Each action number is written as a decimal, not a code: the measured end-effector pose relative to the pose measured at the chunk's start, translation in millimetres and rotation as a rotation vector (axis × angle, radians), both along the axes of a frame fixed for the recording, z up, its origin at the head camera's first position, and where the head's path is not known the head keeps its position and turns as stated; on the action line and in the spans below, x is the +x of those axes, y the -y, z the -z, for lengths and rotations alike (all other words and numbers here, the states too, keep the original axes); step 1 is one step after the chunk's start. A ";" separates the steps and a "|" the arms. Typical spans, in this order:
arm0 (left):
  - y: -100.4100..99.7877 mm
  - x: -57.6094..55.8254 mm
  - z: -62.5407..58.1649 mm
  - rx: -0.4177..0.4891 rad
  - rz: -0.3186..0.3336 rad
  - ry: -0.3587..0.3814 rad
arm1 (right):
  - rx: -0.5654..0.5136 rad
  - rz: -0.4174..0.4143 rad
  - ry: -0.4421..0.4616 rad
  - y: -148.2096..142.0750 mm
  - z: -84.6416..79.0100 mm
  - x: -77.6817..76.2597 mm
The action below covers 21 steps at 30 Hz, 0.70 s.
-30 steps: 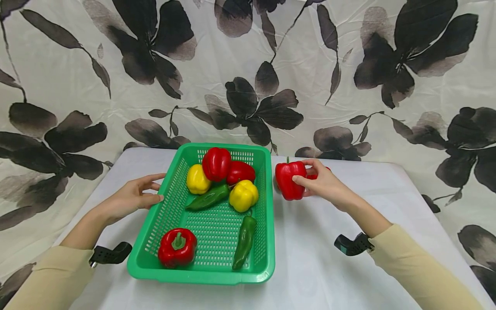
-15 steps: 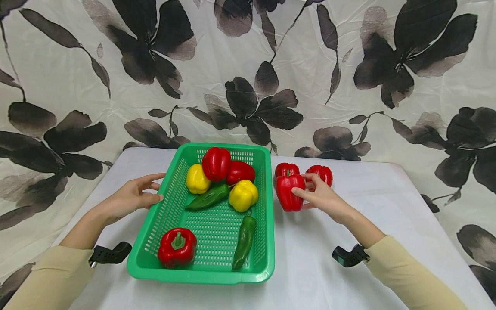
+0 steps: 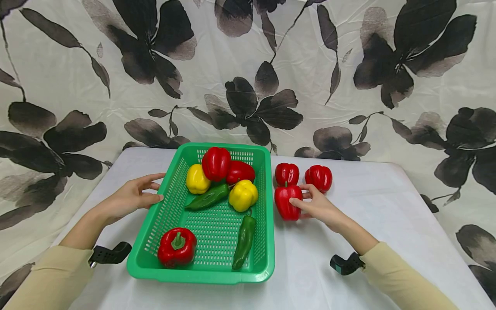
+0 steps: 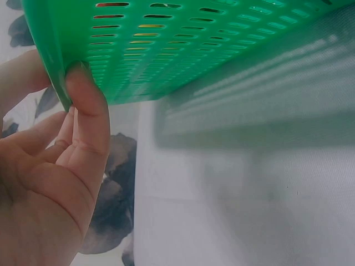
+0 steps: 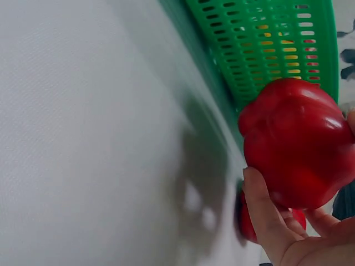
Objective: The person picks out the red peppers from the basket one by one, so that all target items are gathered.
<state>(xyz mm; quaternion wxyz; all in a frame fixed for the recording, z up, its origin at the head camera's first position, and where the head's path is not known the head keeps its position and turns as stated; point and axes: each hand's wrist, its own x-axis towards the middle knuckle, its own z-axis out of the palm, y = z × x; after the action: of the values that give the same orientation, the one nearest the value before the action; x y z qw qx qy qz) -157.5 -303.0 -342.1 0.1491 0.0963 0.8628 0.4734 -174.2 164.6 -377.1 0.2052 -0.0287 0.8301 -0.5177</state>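
Observation:
My left hand (image 3: 133,196) holds the left rim of a green perforated plastic basket (image 3: 201,277); in the left wrist view its fingers (image 4: 89,122) pinch the edge. Just right of the basket, my right hand (image 3: 317,204) grips a red bell pepper (image 3: 286,204) between thumb and fingers, stem up. The right wrist view shows this red bell pepper (image 5: 299,144) above the white table, its shadow apart from it. Beyond it two more red bell peppers, one near the basket (image 3: 286,173) and one farther right (image 3: 318,178), sit on the table.
In the basket lie red bell peppers, among them one at the front left (image 3: 177,246), two yellow bell peppers (image 3: 243,196) and two long green peppers (image 3: 245,243). A white cloth (image 3: 360,193) covers the table. Behind hangs a flowered curtain (image 3: 329,86).
My right hand has brought the red bell pepper toward me, uncovering the two red bell peppers behind it. My left hand and the basket have stayed in place.

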 end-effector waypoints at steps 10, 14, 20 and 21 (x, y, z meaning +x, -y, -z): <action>-0.8 0.0 0.3 0.001 0.004 -0.006 | 0.024 -0.010 0.014 -1.2 11.3 0.3; -0.9 -0.2 0.4 0.004 0.005 -0.007 | 0.036 -0.011 0.007 -1.6 14.7 -0.4; -0.4 0.0 0.7 0.004 0.002 -0.005 | 0.041 -0.012 0.009 -2.3 19.0 -1.9; -0.3 0.0 0.7 0.005 0.001 -0.005 | 0.041 -0.013 0.011 -2.3 19.6 -2.1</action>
<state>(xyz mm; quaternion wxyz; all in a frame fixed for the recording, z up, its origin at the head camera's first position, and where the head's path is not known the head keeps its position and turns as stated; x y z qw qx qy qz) -157.4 -302.7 -342.7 0.1471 0.0982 0.8619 0.4752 -176.3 166.9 -396.7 0.2136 -0.0272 0.8392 -0.4993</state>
